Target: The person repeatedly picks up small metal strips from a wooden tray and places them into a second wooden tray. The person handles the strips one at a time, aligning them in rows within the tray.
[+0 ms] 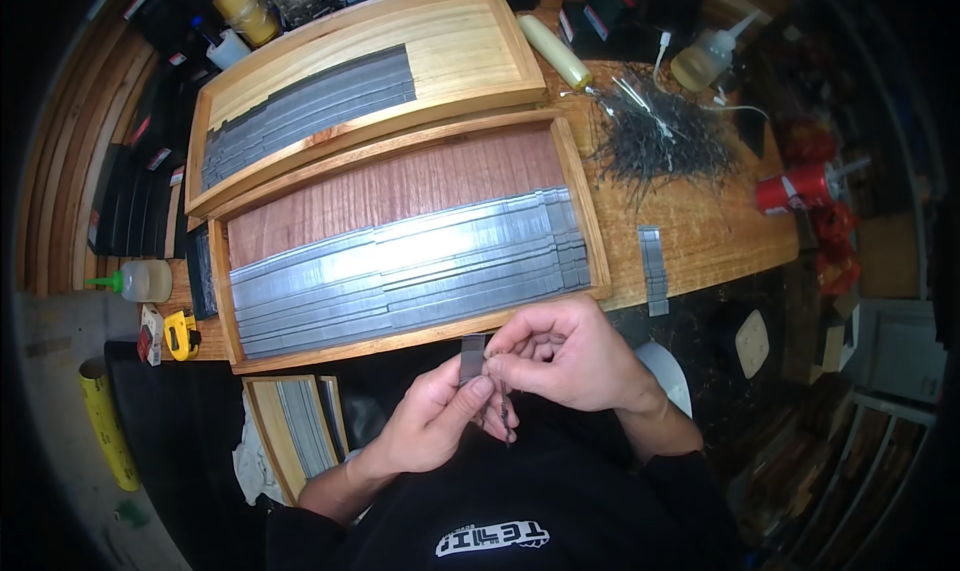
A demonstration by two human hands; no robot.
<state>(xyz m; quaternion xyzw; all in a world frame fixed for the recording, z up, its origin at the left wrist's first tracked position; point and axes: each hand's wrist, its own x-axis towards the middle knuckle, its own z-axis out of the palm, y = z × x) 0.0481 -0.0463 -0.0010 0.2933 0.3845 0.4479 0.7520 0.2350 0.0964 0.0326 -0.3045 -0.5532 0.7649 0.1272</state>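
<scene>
My left hand is closed around a small flat dark-grey piece, its thumb pressed on the lower end. My right hand pinches thumb and forefinger together at the right edge of that piece; what lies in the pinch is too small to name. A thin dark strand hangs below, beside the left fingers. Just beyond both hands is a wooden tray holding rows of shiny grey flat strips. A short grey segmented strip lies on the table right of the tray.
Behind stands a second wooden tray with darker strips. A tangled pile of thin dark strands lies at the right, near a squeeze bottle and a red can. A yellow tape measure sits at the left table edge.
</scene>
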